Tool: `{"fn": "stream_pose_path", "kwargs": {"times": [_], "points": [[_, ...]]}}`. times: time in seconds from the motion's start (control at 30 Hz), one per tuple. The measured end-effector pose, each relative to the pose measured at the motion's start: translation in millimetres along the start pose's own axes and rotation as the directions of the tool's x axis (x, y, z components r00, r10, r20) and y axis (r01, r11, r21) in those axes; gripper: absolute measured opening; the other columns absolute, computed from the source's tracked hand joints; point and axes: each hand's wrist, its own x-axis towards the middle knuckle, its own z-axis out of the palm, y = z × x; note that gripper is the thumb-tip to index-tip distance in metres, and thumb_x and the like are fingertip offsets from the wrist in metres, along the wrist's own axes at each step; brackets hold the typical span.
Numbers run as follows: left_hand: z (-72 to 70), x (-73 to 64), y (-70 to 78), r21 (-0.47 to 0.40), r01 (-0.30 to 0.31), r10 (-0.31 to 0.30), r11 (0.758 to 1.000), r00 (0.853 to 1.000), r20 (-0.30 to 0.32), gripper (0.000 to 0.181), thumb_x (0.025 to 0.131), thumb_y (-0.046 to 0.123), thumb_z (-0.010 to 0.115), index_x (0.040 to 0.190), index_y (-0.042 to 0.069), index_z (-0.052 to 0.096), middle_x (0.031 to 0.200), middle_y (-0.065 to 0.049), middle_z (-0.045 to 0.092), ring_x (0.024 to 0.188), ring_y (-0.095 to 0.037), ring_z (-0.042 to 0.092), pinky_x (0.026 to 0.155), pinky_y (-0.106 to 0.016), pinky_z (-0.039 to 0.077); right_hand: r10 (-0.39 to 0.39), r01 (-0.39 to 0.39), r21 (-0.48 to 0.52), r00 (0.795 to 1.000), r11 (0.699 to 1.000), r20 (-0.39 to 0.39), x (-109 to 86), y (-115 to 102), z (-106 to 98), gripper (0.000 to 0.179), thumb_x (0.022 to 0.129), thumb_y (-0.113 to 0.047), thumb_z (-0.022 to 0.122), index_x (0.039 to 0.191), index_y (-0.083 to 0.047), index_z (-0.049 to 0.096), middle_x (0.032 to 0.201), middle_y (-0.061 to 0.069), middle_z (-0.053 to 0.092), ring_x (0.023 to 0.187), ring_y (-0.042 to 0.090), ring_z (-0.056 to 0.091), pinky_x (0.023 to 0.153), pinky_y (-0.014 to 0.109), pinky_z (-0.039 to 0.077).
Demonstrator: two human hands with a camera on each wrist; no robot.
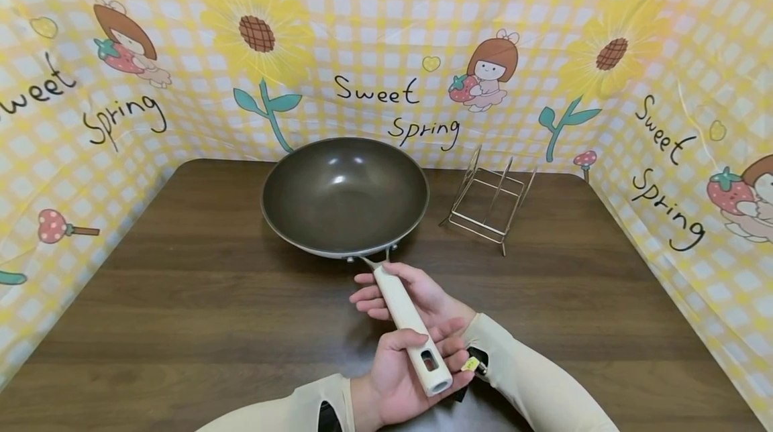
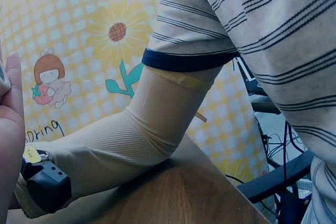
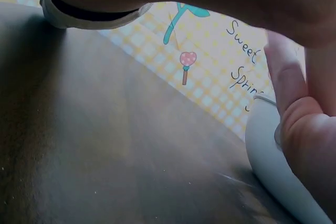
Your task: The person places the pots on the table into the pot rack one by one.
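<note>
Dark brown inside the pan (image 1: 344,197), whitish outside; cream along the handle (image 1: 401,308); metallic on the wire rack (image 1: 480,223); grained brown across the table (image 1: 181,284); checked yellow-and-white, with sunflowers (image 1: 256,33), over the cloth (image 1: 374,9); dark-striped across the pale shirt (image 2: 283,40), navy at its cuff (image 2: 189,61)

Desk (image 1: 181,325), dark brown wood grain; backdrop cloth (image 1: 374,23), yellow-and-white check, around three sides, printed with sunflowers (image 1: 256,33) and black lettering (image 1: 378,91), "Sweet Spring".
</note>
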Motion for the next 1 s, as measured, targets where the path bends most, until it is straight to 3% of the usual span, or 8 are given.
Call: {"fn": "stream_pose_path", "kwargs": {"times": [0.23, 0.43, 0.63, 1.0], "points": [[2.8, 0.6, 0.4, 0.074, -0.011, 0.014, 0.997, 0.999, -0.043, 0.012, 0.085, 0.026, 0.063, 0.093, 0.02, 0.056, 0.083, 0.01, 0.058, 0.077, -0.003, 0.055, 0.089, -0.027, 0.048, 0.021, -0.022, -0.013, 0.998, 1.0, -0.066, 0.2, -1.1, 2.8, 0.031, 0.105, -0.029, 0.039, 0.118, -0.007, 0.055, 0.097, 0.011, 0.07, 0.078, 0.015, 0.069, 0.074, 0.027, 0.058], [5.9, 1.0, -1.3, 0.054, -0.012, 0.014, 0.998, 0.999, -0.042, 0.019, 0.095, 0.033, 0.061, 0.085, 0.022, 0.049, 0.072, 0.012, 0.049, 0.068, -0.001, 0.046, 0.081, -0.021, 0.045, 0.036, -0.036, 0.091, 0.999, 0.995, 0.006, -1.1, -1.7, 3.4, 0.031, 0.108, -0.023, 0.027, 0.111, -0.008, 0.054, 0.08, 0.003, 0.064, 0.06, 0.008, 0.061, 0.062, 0.022, 0.056], [5.6, 0.2, -2.7, 0.037, -0.008, 0.008, 0.999, 1.0, -0.021, 0.021, 0.094, 0.028, 0.063, 0.08, 0.023, 0.049, 0.069, 0.013, 0.045, 0.067, 0.0, 0.044, 0.078, -0.019, 0.042, 0.064, -0.083, 0.198, 0.993, 0.977, 0.099, -2.1, -0.9, 3.2, 0.035, 0.108, -0.022, 0.019, 0.102, -0.01, 0.051, 0.072, -0.001, 0.05, 0.057, 0.007, 0.055, 0.056, 0.018, 0.049], [2.2, 0.9, -4.3, 0.069, -0.015, 0.018, 0.998, 0.999, -0.035, 0.022, 0.092, 0.025, 0.067, 0.078, 0.023, 0.049, 0.068, 0.013, 0.042, 0.066, -0.001, 0.041, 0.076, -0.019, 0.04, 0.055, -0.083, 0.209, 0.99, 0.974, 0.133, -1.5, 1.1, 3.4, 0.023, 0.107, -0.018, 0.028, 0.1, -0.011, 0.049, 0.07, -0.002, 0.045, 0.057, 0.005, 0.051, 0.055, 0.016, 0.049]]}}
